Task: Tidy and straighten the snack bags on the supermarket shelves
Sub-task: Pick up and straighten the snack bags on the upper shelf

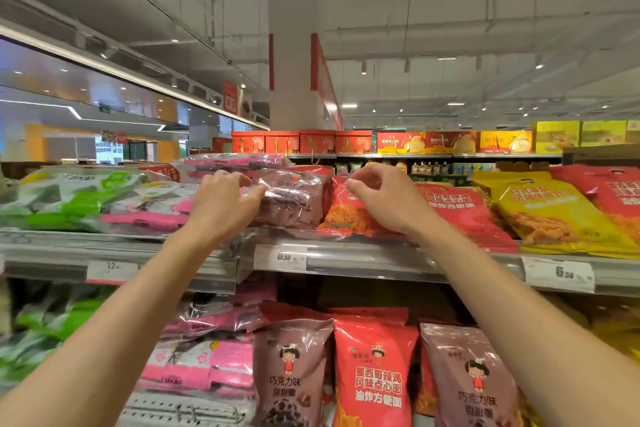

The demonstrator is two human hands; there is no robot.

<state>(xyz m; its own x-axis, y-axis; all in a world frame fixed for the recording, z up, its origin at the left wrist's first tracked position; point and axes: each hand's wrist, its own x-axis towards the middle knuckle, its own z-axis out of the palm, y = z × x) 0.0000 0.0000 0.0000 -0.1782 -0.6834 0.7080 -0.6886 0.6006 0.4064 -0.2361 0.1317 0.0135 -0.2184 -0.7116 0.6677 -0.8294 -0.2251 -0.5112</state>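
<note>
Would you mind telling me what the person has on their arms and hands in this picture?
Nothing shows on either. The left hand and right hand are bare, with no gloves, and I see no rings. Both forearms are uncovered as far as the frame shows them: no sleeve, watch or wristband is in view.

Glossy plastic snack bags [294,198]; smooth metal shelf [398,258].

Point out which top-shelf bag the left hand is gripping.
The left hand grips the mauve chocolate bag, between pink packs and red bag; the only mauve one on that shelf.
</note>
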